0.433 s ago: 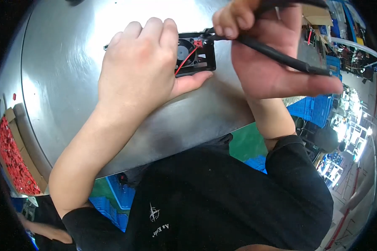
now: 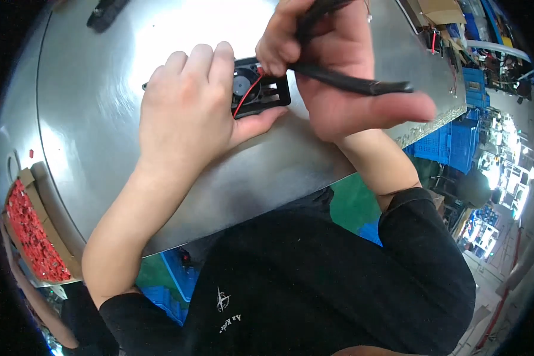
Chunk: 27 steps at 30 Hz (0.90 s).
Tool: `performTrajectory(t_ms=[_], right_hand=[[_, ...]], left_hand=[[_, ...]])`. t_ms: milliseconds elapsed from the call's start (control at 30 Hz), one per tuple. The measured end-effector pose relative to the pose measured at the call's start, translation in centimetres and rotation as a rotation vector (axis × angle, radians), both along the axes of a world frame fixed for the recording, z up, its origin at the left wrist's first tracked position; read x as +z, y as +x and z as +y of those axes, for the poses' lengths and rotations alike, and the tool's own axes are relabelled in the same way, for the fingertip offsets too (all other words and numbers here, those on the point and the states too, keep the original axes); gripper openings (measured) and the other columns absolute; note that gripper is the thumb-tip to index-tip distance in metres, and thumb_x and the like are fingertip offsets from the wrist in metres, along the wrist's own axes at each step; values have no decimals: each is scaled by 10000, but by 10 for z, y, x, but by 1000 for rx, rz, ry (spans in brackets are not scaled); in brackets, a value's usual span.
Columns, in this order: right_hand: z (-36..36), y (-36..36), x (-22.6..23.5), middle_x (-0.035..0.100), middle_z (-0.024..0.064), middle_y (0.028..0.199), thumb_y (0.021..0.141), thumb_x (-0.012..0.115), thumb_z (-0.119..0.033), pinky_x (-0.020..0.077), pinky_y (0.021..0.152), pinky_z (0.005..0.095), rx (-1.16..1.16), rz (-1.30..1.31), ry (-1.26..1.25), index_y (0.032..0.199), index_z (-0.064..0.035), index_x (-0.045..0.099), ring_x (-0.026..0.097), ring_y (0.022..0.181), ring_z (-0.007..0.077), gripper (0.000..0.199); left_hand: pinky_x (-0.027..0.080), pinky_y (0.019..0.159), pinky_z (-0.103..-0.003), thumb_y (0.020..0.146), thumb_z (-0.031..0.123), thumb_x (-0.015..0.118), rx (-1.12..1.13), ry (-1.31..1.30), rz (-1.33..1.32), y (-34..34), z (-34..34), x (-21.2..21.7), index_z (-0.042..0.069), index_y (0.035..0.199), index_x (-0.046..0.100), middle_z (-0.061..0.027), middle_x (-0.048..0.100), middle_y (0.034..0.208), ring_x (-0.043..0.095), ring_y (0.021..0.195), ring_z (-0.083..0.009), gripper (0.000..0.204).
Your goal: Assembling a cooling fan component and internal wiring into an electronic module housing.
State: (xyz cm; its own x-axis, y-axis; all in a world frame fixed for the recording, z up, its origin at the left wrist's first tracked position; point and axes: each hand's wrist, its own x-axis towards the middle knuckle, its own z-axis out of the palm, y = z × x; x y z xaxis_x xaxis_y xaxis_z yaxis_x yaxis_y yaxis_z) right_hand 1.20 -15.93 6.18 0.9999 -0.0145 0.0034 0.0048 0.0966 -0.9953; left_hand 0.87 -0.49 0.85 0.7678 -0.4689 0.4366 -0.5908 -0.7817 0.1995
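Observation:
My left hand (image 2: pixel 187 101) is closed over the left part of a black housing (image 2: pixel 283 90), its thumb along the near edge. Inside the housing sits a small black fan (image 2: pixel 242 84) with a red wire (image 2: pixel 249 95) running from it. My right hand (image 2: pixel 350 74) grips black-handled pliers (image 2: pixel 338 79) at the housing's far right corner. The handles are spread, one lying across the palm toward the thumb. Fingers hide the pliers' jaws, so I cannot tell what they touch.
The metal table (image 2: pixel 95 136) lies under the work. At the left edge stands a cardboard box (image 2: pixel 56 240) of small red parts. A black object (image 2: pixel 105 15) is at the far left. Blue crates (image 2: pixel 442 142) stand beyond the table's right side. Another person's arm (image 2: pixel 47 308) shows at lower left.
My right hand and the pliers have moved left, and the fingers now cover the red connector at the fan. The view has shifted slightly; the left hand keeps its hold on the housing.

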Motion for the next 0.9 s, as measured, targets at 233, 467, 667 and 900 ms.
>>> performTrajectory(t_ms=[233, 467, 667, 900], right_hand=[[-70, 39, -8, 474, 22, 837, 619, 296, -1122, 350, 606, 270, 202, -366, -1, 1280, -15, 531, 416, 654, 108, 1310], [-74, 35, -13, 596, 73, 750, 881, 750, -218, 405, 565, 311, 423, -662, -672, 1233, -105, 657, 506, 605, 141, 382], [-72, 31, -19, 654, 102, 801, 925, 744, -240, 463, 627, 326, 530, -563, -469, 1252, -80, 640, 592, 646, 176, 379], [-64, 30, -23, 693, 151, 1053, 874, 775, -260, 550, 803, 465, 596, -712, -804, 1221, -70, 627, 683, 944, 382, 423]], left_hand=[[416, 1035, -494, 744, 506, 720, -318, 106, -18, 14, 7, 25, 25, 1288, 640, -132, 660, 1105, 602, 1178, -320, 730], [455, 1071, -448, 858, 191, 643, -680, 205, -151, -12, -8, 27, 142, 1355, 656, -25, 660, 1346, 588, 1291, -211, 500], [466, 931, -435, 830, 254, 772, -294, 265, -286, -17, 31, 61, 189, 1219, 710, -27, 675, 1194, 648, 1096, -210, 399], [511, 683, -449, 921, 380, 764, 630, 36, 347, -75, 66, 43, 47, 959, 711, -139, 692, 870, 655, 745, -338, 339]])
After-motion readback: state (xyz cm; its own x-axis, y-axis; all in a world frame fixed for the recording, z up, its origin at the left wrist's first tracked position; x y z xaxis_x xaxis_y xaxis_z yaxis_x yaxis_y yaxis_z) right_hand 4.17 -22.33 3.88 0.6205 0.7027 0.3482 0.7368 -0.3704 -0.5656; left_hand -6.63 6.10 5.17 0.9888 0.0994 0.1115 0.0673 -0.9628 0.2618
